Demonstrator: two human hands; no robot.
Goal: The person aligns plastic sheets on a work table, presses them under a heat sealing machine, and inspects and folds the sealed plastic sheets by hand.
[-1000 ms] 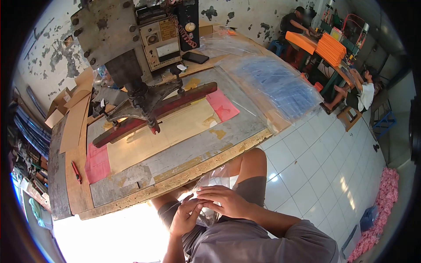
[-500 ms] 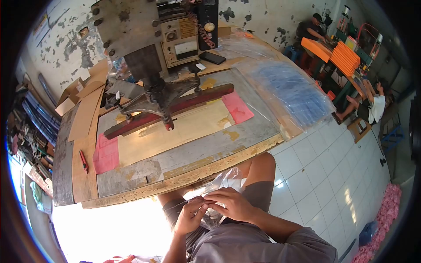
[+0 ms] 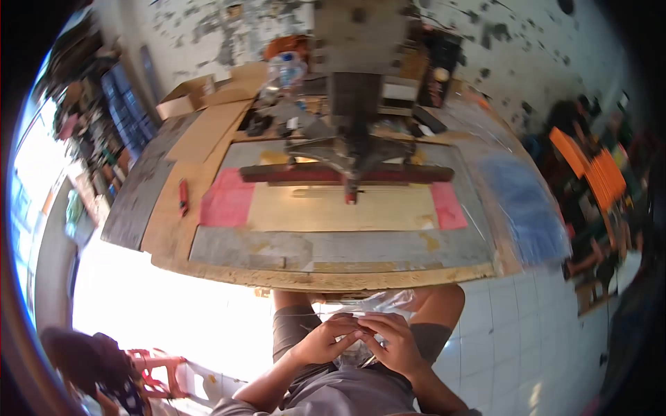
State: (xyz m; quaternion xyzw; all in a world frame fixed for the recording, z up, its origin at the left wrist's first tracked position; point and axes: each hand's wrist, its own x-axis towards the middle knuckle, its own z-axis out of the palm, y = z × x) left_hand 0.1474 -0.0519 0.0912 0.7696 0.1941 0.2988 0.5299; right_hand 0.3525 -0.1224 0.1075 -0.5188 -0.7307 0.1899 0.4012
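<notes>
My left hand and my right hand meet above my lap, fingertips pressed together. Both are closed in a pinch; what lies between the fingers is too small and blurred to make out. Crumpled clear plastic shows just below the fingers, and more clear plastic lies across my lap under the table edge. A thin pale line runs leftward from near the left fingers.
Ahead stands a worktable with a press head over a pale yellow sheet. A red cutter lies left, blue plastic sheets right. A person is by a red stool at lower left.
My view has swung left, so the table now sits more squarely ahead and a person with a red stool appears at lower left. My hands stay together over my lap.
</notes>
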